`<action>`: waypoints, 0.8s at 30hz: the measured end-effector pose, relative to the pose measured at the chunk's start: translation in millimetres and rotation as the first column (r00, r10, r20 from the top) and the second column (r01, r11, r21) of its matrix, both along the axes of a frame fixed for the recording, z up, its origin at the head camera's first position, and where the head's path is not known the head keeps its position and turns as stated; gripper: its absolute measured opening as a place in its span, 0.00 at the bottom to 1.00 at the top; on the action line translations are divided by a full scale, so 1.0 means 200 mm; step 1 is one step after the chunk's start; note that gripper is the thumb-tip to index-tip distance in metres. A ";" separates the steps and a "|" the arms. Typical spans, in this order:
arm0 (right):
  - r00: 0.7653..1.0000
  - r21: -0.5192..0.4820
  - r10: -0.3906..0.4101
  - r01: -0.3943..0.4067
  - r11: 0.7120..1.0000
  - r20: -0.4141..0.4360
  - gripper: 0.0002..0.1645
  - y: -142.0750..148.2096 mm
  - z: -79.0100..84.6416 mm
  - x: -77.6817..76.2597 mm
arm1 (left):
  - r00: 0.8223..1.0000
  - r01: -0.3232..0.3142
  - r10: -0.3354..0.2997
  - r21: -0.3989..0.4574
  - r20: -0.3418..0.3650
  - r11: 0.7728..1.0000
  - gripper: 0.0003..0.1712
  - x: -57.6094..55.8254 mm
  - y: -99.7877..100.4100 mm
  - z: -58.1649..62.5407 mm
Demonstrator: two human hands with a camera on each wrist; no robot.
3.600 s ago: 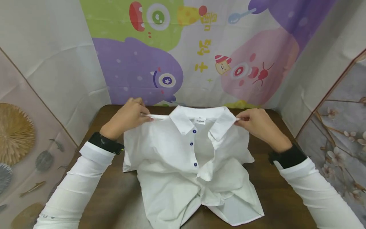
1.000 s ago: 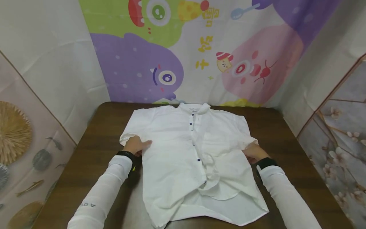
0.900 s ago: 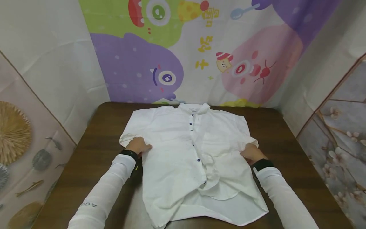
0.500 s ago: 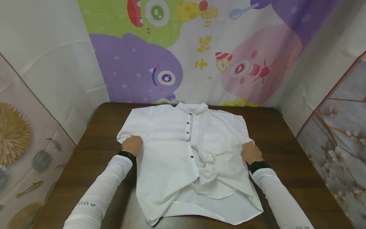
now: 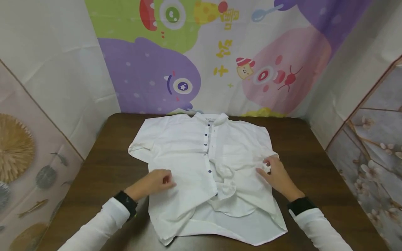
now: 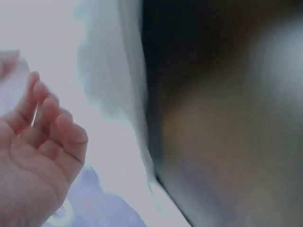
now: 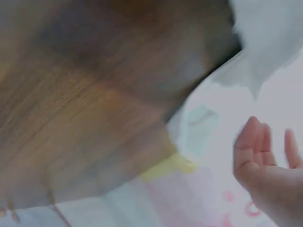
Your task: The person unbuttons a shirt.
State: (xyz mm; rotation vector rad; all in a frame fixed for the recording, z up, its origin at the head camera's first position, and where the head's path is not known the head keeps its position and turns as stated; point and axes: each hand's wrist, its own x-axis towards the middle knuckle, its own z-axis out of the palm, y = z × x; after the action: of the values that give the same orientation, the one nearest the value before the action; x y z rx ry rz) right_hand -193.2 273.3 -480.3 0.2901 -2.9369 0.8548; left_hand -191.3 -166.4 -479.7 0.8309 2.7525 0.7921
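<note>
A white short-sleeved shirt (image 5: pixel 179 164) with dark blue buttons lies front up, its collar (image 5: pixel 211 118) toward the back. Its lower front is bunched and parted, showing the inside of the back panel. My left hand (image 5: pixel 154 182) is over the shirt's lower left side, fingers loosely bent with nothing between them. Near the sleeve on the right, my right hand (image 5: pixel 276 174) is over the shirt's edge with thumb and fingers apart. In the left wrist view the left hand (image 6: pixel 42 142) holds nothing; the right hand (image 7: pixel 265 156) looks the same in its own wrist view.
The shirt lies on a dark brown wooden table (image 5: pixel 110 153). Behind the table hangs a cartoon-printed curtain (image 5: pixel 213 59). Patterned panels stand on the left (image 5: pixel 34 167) and right (image 5: pixel 370 150). Both wrists wear black bands.
From being held bunched by the shoulders, the shirt came to lie spread out. Both hands came down to its sides, shifted it slightly left and let go; the left hand moved inward and nearer.
</note>
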 end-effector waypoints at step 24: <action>0.989 0.128 0.133 -0.140 0.982 0.060 0.03 0.06 0.14 0.29 | 0.940 -0.285 0.295 -0.076 0.173 0.955 0.11 0.39 -0.18 0.07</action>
State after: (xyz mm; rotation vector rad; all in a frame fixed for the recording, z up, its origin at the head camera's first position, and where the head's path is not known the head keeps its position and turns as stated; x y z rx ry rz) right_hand -134.5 285.4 -451.6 0.4901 -3.0564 0.6921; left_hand -112.9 -202.5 -466.2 0.3245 2.7479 0.7987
